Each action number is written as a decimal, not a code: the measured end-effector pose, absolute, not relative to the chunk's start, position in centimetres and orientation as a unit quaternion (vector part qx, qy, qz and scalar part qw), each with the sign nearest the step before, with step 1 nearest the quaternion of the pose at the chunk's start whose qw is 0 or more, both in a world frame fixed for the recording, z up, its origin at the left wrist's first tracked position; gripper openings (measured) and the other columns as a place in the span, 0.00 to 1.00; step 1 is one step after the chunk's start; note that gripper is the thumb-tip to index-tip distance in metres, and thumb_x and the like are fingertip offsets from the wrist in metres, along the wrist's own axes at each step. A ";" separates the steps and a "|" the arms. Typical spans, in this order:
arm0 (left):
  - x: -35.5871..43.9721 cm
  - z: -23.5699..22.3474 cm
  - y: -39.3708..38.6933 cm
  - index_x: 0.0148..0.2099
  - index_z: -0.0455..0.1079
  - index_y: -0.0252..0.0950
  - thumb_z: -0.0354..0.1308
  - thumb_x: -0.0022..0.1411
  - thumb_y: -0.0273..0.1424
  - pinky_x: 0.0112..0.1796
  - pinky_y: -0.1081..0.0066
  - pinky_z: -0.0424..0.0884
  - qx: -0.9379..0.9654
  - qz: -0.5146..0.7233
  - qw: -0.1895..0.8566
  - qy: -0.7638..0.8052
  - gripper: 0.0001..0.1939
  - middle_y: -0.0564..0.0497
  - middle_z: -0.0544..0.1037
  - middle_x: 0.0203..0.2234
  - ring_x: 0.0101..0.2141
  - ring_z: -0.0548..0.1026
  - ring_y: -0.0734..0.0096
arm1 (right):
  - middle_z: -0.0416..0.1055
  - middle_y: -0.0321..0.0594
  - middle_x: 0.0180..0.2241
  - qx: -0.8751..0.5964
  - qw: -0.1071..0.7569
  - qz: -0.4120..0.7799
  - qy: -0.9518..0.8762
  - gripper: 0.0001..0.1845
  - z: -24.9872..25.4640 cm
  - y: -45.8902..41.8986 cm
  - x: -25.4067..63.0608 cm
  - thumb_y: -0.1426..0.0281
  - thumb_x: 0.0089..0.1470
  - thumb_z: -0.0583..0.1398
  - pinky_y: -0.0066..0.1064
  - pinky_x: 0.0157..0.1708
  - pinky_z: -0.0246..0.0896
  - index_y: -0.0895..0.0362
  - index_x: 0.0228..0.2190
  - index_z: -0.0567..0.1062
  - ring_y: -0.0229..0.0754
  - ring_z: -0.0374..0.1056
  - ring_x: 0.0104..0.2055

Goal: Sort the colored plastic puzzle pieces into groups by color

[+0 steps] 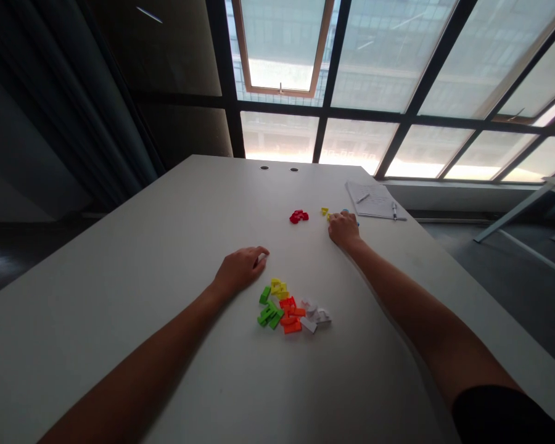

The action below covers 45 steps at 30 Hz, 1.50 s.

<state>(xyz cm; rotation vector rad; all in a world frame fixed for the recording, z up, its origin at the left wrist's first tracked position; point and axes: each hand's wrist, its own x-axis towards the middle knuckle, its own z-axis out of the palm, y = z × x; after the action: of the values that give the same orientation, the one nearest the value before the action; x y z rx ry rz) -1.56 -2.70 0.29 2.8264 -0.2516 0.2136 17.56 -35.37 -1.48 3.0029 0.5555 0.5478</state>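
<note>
Over a smooth white surface, a person's right grip is reaching among small yellow plastic pieces and mostly hidden blue ones, any pinch impossible to tell. The left grip is resting half-curled, thumb apart, with green, orange, yellow and white plastic blocks lying nearer and to its right. Red plastic pieces are lying left of the right grip, white paper sheets to its right. Black-framed glass windows are glowing beyond both, a dark fabric curtain hanging left of the left grip.
</note>
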 end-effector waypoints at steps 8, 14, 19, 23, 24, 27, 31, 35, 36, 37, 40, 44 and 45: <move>-1.5 0.3 -2.7 0.55 0.77 0.45 0.51 0.72 0.37 0.39 0.68 0.71 0.983 0.074 0.145 -0.090 0.16 0.50 0.84 0.42 0.42 0.80 0.62 | 0.79 0.58 0.51 0.971 0.029 0.152 0.182 0.24 -1.3 -35.6 19.0 0.76 0.64 0.51 0.51 0.53 0.53 0.57 0.54 0.79 0.62 0.63 0.56; -1.6 0.4 -2.7 0.55 0.77 0.46 0.51 0.72 0.37 0.39 0.68 0.71 0.983 0.069 0.147 -0.089 0.17 0.50 0.84 0.43 0.43 0.80 0.62 | 0.78 0.57 0.54 0.970 0.023 0.150 0.190 0.25 -1.0 -35.7 19.5 0.78 0.65 0.50 0.50 0.54 0.53 0.60 0.57 0.78 0.61 0.63 0.57; -1.6 0.1 -2.6 0.55 0.77 0.45 0.50 0.72 0.38 0.39 0.68 0.70 0.981 0.079 0.151 -0.096 0.17 0.50 0.84 0.43 0.42 0.80 0.62 | 0.76 0.54 0.58 0.950 -0.051 0.217 0.218 0.27 -1.5 -35.5 16.9 0.78 0.64 0.54 0.48 0.58 0.54 0.60 0.62 0.74 0.58 0.65 0.58; -1.6 0.0 -2.6 0.55 0.77 0.45 0.51 0.72 0.37 0.38 0.68 0.70 0.981 0.081 0.149 -0.097 0.16 0.51 0.84 0.43 0.42 0.80 0.63 | 0.82 0.51 0.49 0.913 -0.156 0.252 0.279 0.21 -2.6 -35.3 12.3 0.78 0.64 0.55 0.47 0.57 0.59 0.58 0.53 0.81 0.55 0.71 0.53; -1.6 0.0 -2.7 0.55 0.77 0.45 0.51 0.72 0.37 0.38 0.68 0.70 0.981 0.081 0.148 -0.095 0.16 0.50 0.84 0.43 0.42 0.80 0.63 | 0.82 0.50 0.47 0.900 -0.185 0.254 0.301 0.20 -2.8 -35.1 11.1 0.78 0.64 0.56 0.47 0.57 0.60 0.58 0.52 0.82 0.54 0.72 0.51; -1.6 0.2 -2.7 0.54 0.77 0.46 0.51 0.72 0.37 0.38 0.68 0.70 0.981 0.083 0.147 -0.091 0.16 0.51 0.84 0.44 0.42 0.80 0.62 | 0.83 0.46 0.45 0.840 -0.269 0.213 0.422 0.17 -2.7 -34.0 7.4 0.77 0.65 0.57 0.46 0.54 0.65 0.55 0.49 0.82 0.50 0.74 0.47; -1.7 0.2 -2.8 0.55 0.77 0.46 0.51 0.72 0.37 0.38 0.68 0.70 0.982 0.091 0.136 -0.096 0.16 0.50 0.84 0.45 0.43 0.80 0.61 | 0.81 0.42 0.54 0.766 -0.344 0.095 0.534 0.22 -1.4 -31.3 3.7 0.79 0.67 0.55 0.46 0.56 0.68 0.49 0.55 0.81 0.46 0.74 0.53; -1.7 0.2 -2.8 0.55 0.78 0.46 0.52 0.72 0.37 0.37 0.68 0.70 0.981 0.099 0.135 -0.097 0.16 0.50 0.84 0.44 0.42 0.80 0.62 | 0.77 0.37 0.60 0.755 -0.310 -0.002 0.578 0.29 -0.4 -28.7 2.7 0.83 0.65 0.54 0.49 0.63 0.62 0.44 0.56 0.81 0.45 0.68 0.62; -1.7 0.2 -2.9 0.55 0.78 0.45 0.52 0.72 0.37 0.37 0.69 0.69 0.981 0.101 0.135 -0.096 0.16 0.50 0.85 0.44 0.42 0.80 0.62 | 0.78 0.36 0.59 0.755 -0.296 -0.017 0.585 0.31 -0.4 -28.4 2.7 0.84 0.64 0.54 0.49 0.64 0.61 0.44 0.55 0.82 0.46 0.68 0.63; -1.7 0.2 -2.9 0.55 0.78 0.45 0.53 0.72 0.37 0.36 0.69 0.69 0.981 0.102 0.135 -0.094 0.16 0.50 0.85 0.43 0.41 0.80 0.62 | 0.79 0.35 0.58 0.756 -0.286 -0.026 0.588 0.31 -0.3 -28.1 2.8 0.85 0.63 0.54 0.50 0.64 0.60 0.44 0.53 0.83 0.46 0.68 0.63; -1.7 0.2 -2.9 0.55 0.78 0.46 0.53 0.72 0.38 0.36 0.68 0.69 0.982 0.103 0.130 -0.093 0.16 0.50 0.85 0.42 0.41 0.80 0.62 | 0.81 0.37 0.55 0.769 -0.272 0.001 0.579 0.23 -0.4 -28.4 3.3 0.83 0.65 0.57 0.48 0.61 0.61 0.48 0.49 0.84 0.47 0.69 0.61; -1.6 0.2 -2.8 0.54 0.78 0.46 0.53 0.72 0.37 0.36 0.68 0.69 0.981 0.096 0.136 -0.097 0.15 0.51 0.85 0.43 0.41 0.80 0.62 | 0.82 0.41 0.52 0.804 -0.200 0.098 0.551 0.11 -0.1 -30.1 4.2 0.72 0.68 0.62 0.49 0.60 0.58 0.50 0.46 0.84 0.52 0.68 0.60; -1.7 0.2 -2.8 0.54 0.78 0.46 0.53 0.72 0.37 0.36 0.68 0.69 0.981 0.095 0.139 -0.097 0.15 0.51 0.85 0.43 0.41 0.80 0.63 | 0.82 0.42 0.51 0.817 -0.177 0.117 0.537 0.10 0.0 -30.6 4.5 0.71 0.69 0.62 0.49 0.59 0.57 0.51 0.46 0.84 0.53 0.68 0.59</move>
<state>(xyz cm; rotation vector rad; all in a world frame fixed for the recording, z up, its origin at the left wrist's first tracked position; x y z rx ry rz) -1.65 -2.76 0.20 2.8360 -0.2809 0.2758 4.47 -30.58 -0.04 2.9015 1.9081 0.4148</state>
